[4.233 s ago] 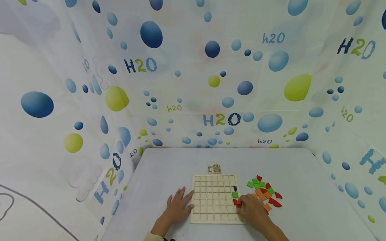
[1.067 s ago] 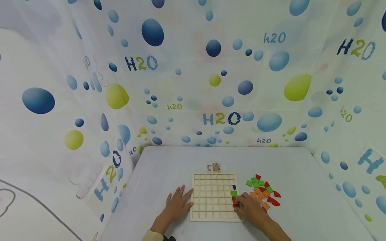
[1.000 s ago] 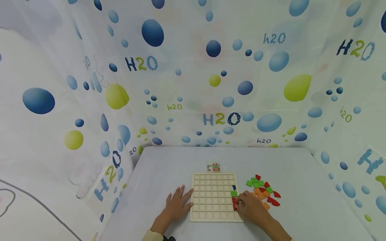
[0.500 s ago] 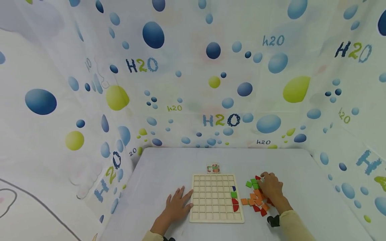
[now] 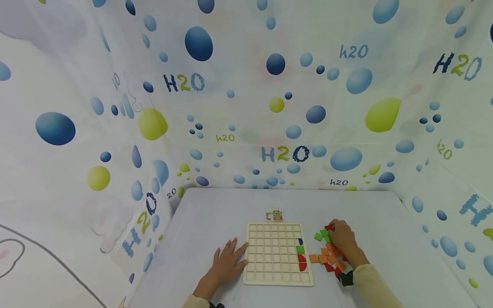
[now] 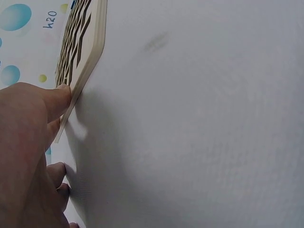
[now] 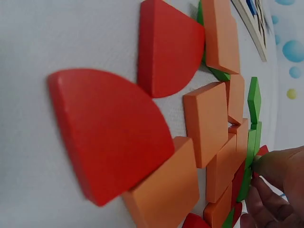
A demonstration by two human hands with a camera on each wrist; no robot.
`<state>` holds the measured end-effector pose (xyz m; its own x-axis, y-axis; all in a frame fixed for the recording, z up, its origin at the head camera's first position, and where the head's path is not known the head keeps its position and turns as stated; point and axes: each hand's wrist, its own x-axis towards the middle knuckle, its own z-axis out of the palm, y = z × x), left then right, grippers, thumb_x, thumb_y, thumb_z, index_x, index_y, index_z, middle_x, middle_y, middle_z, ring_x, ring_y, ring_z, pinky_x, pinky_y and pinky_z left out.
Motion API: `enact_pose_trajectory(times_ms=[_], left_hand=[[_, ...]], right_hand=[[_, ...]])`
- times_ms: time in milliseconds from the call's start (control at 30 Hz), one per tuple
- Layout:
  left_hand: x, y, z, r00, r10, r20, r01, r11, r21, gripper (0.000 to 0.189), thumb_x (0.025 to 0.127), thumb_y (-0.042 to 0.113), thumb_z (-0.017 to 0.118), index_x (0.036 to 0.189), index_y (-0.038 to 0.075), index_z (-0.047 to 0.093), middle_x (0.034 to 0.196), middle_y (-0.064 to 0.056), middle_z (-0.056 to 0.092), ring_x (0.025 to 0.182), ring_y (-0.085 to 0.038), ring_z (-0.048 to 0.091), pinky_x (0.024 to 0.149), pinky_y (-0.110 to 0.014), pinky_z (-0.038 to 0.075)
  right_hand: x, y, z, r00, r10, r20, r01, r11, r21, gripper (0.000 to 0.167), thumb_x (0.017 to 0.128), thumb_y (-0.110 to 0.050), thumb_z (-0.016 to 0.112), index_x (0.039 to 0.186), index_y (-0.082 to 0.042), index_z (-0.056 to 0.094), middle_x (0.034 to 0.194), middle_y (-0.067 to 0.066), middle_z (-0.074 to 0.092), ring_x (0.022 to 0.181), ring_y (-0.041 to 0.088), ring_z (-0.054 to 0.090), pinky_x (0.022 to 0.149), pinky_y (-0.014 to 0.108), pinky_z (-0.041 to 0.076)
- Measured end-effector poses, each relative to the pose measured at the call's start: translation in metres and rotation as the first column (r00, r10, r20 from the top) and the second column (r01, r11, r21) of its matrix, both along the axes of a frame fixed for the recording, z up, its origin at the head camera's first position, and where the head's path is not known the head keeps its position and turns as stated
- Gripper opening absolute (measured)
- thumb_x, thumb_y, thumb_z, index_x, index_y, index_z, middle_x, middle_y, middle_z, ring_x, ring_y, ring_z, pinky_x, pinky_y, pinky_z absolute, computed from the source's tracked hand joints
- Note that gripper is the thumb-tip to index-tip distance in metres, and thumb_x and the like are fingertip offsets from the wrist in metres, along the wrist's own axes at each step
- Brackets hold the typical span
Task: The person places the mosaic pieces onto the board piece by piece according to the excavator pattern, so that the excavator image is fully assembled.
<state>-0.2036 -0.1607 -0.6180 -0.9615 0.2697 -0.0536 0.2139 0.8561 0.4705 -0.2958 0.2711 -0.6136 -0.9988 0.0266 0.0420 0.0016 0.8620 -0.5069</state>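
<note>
My left hand (image 5: 228,262) lies with fingers spread at the left edge of a pale wooden grid board (image 5: 269,270); in the left wrist view its thumb touches the board's rim (image 6: 90,59). Along the board's right column sit a small blue piece (image 5: 300,241), a green square (image 5: 300,249) and two red quarter-circle tiles (image 5: 302,266). My right hand (image 5: 344,238) reaches into the far part of the loose tile pile. Seen from the right wrist, thumb and index finger (image 7: 273,178) pinch a red tile (image 7: 255,175), mostly hidden. Another red tile (image 5: 328,228) lies just left of the fingertips.
Loose orange squares (image 5: 325,252), green squares (image 5: 318,236) and red quarter-circles (image 5: 329,267) lie right of the board, some overlapping. A small pattern card (image 5: 274,214) lies beyond the board on the white table (image 5: 215,214). Printed curtains (image 5: 246,107) surround the table.
My right hand has left the board's right column, where two red tiles now form a half circle, and moved right and away to the pile's far side. The left hand stays put.
</note>
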Motion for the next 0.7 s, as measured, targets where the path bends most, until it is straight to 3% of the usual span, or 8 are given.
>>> enact_pose_trajectory(times_ms=[267,433,567,700], left_hand=[[0.002,-0.001,0.004,1.000,-0.018,0.009,0.018,1.000,-0.007,0.059,0.106,0.046,0.059,0.159,0.022,0.048,0.170,-0.023,0.031,0.157,-0.049,0.027,0.119,-0.079,0.015],[0.003,0.000,0.007,1.000,-0.022,0.016,0.022,1.000,-0.006,0.059,0.106,0.046,0.059,0.159,0.021,0.048,0.170,-0.023,0.031,0.157,-0.049,0.027,0.119,-0.079,0.015],[0.002,0.000,0.005,1.000,-0.014,0.012,0.014,1.000,-0.020,0.060,0.106,0.047,0.059,0.159,0.022,0.048,0.170,-0.023,0.031,0.157,-0.048,0.027,0.119,-0.079,0.015],[0.002,0.000,0.004,1.000,-0.010,0.009,0.010,1.000,-0.026,0.060,0.105,0.046,0.059,0.159,0.022,0.049,0.170,-0.023,0.031,0.157,-0.048,0.027,0.119,-0.079,0.015]], right_hand=[[0.000,-0.006,-0.002,0.992,-0.003,-0.127,0.005,1.000,0.018,0.021,0.097,0.000,0.063,0.115,0.008,0.070,0.101,0.027,0.064,0.088,0.042,0.066,0.075,0.061,0.056],[0.002,-0.010,-0.005,0.974,0.054,-0.219,-0.036,0.996,0.084,0.021,0.098,-0.002,0.071,0.114,0.010,0.076,0.093,0.024,0.064,0.081,0.038,0.067,0.070,0.054,0.059],[0.002,-0.013,-0.005,0.974,0.107,-0.198,-0.081,0.988,0.134,0.022,0.098,-0.006,0.073,0.116,0.007,0.077,0.092,0.019,0.063,0.078,0.032,0.066,0.069,0.052,0.058],[0.000,-0.012,-0.003,0.980,0.113,-0.163,-0.093,0.988,0.127,0.028,0.098,-0.008,0.074,0.122,0.006,0.073,0.100,0.022,0.065,0.086,0.035,0.069,0.072,0.055,0.060]])
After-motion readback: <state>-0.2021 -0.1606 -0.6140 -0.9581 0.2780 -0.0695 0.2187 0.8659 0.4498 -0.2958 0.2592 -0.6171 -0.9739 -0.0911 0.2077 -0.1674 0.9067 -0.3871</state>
